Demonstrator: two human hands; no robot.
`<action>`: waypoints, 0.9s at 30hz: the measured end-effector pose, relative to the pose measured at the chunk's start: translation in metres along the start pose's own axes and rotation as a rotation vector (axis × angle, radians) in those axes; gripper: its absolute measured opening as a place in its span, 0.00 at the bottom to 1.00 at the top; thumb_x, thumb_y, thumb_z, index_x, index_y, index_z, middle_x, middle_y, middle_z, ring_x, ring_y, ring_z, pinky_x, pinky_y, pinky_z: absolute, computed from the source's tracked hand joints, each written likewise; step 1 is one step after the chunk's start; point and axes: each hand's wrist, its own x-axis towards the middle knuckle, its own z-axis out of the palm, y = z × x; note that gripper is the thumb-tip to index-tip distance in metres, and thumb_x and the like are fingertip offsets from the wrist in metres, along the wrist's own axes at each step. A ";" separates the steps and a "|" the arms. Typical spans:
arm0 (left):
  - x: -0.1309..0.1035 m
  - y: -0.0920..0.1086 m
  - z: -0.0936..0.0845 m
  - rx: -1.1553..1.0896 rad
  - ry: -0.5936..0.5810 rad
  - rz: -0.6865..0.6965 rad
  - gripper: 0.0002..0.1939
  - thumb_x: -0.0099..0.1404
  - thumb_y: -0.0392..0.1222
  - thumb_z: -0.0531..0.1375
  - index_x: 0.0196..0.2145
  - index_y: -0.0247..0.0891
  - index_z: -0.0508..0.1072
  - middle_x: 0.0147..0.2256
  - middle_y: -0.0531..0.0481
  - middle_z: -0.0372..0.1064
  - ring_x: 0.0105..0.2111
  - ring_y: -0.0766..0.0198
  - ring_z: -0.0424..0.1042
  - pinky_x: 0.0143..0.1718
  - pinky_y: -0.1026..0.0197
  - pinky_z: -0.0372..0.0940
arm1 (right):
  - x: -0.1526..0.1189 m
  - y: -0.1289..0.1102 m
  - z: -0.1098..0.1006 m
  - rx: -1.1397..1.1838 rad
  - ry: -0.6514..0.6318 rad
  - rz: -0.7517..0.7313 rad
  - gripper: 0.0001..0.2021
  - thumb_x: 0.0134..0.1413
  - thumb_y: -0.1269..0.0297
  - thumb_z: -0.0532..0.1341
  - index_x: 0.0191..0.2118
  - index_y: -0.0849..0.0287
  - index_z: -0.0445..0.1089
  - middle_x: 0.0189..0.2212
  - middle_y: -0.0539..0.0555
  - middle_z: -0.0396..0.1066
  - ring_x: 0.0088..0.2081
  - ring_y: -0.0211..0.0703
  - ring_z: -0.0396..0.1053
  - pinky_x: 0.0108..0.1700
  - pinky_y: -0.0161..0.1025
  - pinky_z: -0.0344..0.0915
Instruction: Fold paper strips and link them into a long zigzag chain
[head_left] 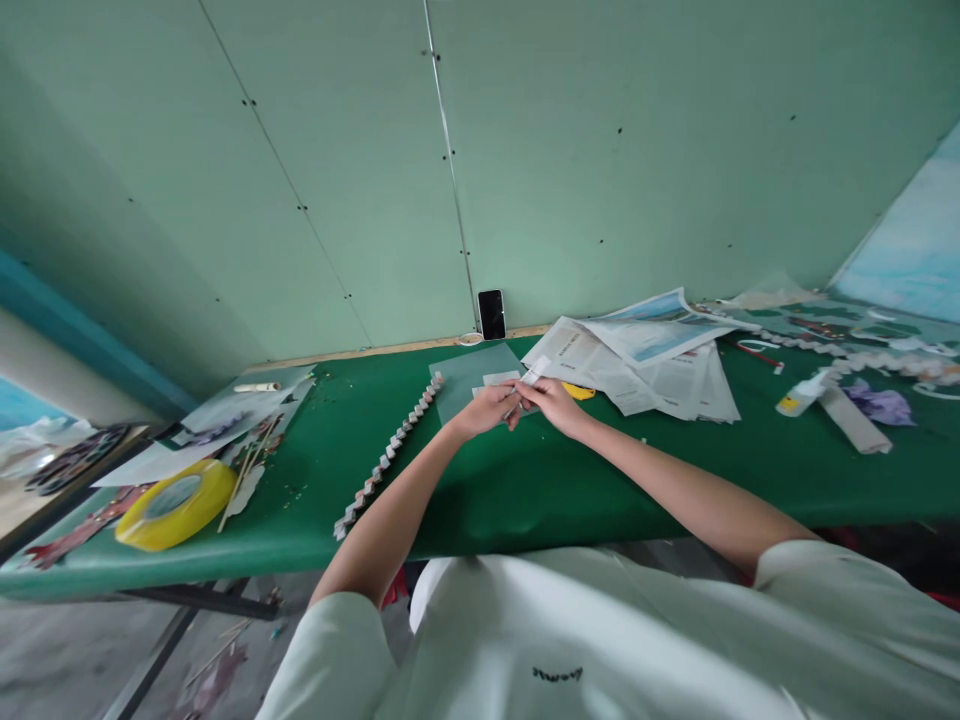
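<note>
My left hand (491, 408) and my right hand (556, 402) meet above the middle of the table, fingers closed together. Between them they pinch a narrow white paper strip (537, 369), its end sticking up past the fingertips. Beneath the hands lie small pale paper pieces (501, 379) on a translucent sheet (454, 383). To the left, a zigzag chain of folded paper (391, 452) runs slantwise towards the table's front edge. Part of a yellow object (577, 391) shows beside my right hand; its kind cannot be made out.
A phone (491, 314) leans on the wall behind. Newspapers (660, 370) spread to the right, with a glue bottle (804, 393) farther along. A yellow tape roll (177, 504) and thin sticks (246, 475) lie at left on the green table (315, 420).
</note>
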 end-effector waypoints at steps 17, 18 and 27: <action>0.000 -0.005 0.000 -0.091 0.016 -0.002 0.27 0.72 0.66 0.57 0.36 0.36 0.68 0.20 0.56 0.63 0.22 0.64 0.72 0.28 0.61 0.63 | 0.016 0.006 -0.034 0.094 0.217 -0.034 0.31 0.60 0.30 0.61 0.23 0.55 0.66 0.19 0.47 0.56 0.22 0.39 0.59 0.31 0.41 0.65; 0.000 -0.005 0.000 -0.095 0.017 -0.005 0.27 0.72 0.66 0.57 0.36 0.36 0.69 0.21 0.54 0.65 0.22 0.63 0.73 0.28 0.61 0.62 | 0.013 0.006 -0.029 0.067 0.152 -0.019 0.31 0.60 0.31 0.61 0.22 0.54 0.64 0.20 0.48 0.58 0.23 0.40 0.60 0.30 0.41 0.64; -0.003 0.001 0.001 -0.306 -0.120 -0.193 0.27 0.66 0.62 0.67 0.46 0.34 0.72 0.30 0.46 0.75 0.29 0.59 0.78 0.36 0.54 0.72 | -0.001 -0.004 -0.010 -0.286 0.067 -0.218 0.21 0.69 0.44 0.59 0.42 0.55 0.82 0.28 0.55 0.73 0.35 0.52 0.72 0.39 0.45 0.68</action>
